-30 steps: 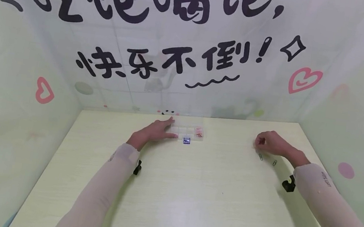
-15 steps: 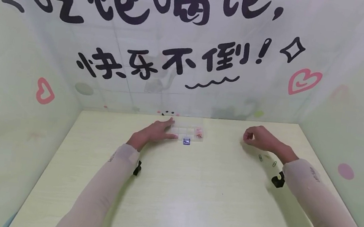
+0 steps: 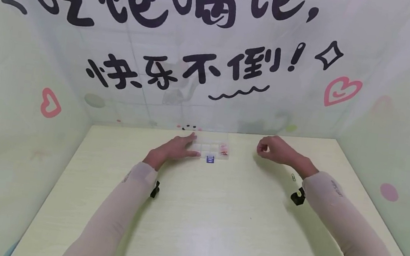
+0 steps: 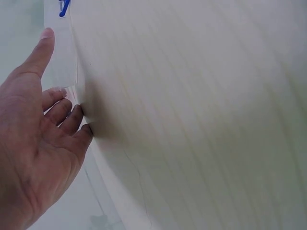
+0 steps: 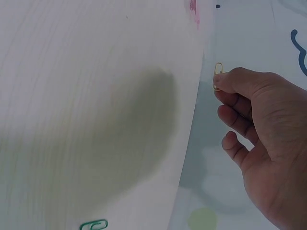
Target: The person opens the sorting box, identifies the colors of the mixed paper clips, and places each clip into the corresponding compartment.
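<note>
Now the right hand (image 3: 279, 150) pinches a yellow paper clip (image 5: 218, 71), long axis crosswise to its fingers, above the surface (image 3: 194, 209) and right of the clear box (image 3: 208, 147), whose left end the left hand (image 3: 176, 147) spans, fingers extended.

A clear box (image 3: 208, 148) has a blue clasp (image 3: 210, 160) in front. To its right are a yellow paper clip (image 5: 218, 70) and a green paper clip (image 5: 94, 224); behind it, black lettering (image 3: 80, 21) marks a white backdrop (image 3: 291, 92).

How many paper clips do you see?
2: a yellow clip in the right hand, a green clip on the table. The right sleeve may hide more; red bits in the box are unclear.
</note>
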The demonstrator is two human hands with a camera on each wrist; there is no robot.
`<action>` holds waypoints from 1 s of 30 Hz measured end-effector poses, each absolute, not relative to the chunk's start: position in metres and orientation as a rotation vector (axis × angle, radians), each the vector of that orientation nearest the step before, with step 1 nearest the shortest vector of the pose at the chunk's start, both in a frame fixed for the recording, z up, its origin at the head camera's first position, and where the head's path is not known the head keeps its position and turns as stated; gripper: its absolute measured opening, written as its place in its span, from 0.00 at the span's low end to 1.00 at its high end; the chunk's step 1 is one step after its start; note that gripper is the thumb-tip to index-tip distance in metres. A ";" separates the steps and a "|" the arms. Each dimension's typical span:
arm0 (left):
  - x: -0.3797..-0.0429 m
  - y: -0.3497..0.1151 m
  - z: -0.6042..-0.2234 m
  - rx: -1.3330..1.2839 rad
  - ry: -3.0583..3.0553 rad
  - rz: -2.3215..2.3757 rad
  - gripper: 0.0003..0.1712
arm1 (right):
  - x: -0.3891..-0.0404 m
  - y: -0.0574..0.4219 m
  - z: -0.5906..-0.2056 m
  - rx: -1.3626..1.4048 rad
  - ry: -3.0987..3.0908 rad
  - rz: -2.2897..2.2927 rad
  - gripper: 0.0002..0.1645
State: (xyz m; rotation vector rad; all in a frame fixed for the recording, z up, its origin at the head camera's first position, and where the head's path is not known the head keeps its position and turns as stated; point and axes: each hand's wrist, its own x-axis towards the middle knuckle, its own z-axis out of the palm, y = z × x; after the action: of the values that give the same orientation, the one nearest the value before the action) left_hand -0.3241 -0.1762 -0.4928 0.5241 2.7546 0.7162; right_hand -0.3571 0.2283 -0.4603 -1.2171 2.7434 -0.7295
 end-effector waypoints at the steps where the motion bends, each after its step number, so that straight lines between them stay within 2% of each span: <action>1: -0.324 -0.176 -0.493 0.525 2.753 0.718 0.54 | -0.358 0.225 -0.460 -1.222 2.747 -0.727 0.08; 21: -0.327 -0.176 -0.494 0.516 2.748 0.699 0.55 | -0.363 0.156 -0.447 -1.252 2.780 -0.769 0.03; 30: -0.328 -0.176 -0.495 0.511 2.750 0.689 0.56 | -0.366 0.128 -0.451 -1.252 2.803 -0.767 0.04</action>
State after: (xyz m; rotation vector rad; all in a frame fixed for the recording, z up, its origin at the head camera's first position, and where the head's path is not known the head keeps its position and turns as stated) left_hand -0.3282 -0.1759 -0.4946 0.5109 2.7505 0.6886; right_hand -0.3664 0.1281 -0.4510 -1.2522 2.8030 -0.7666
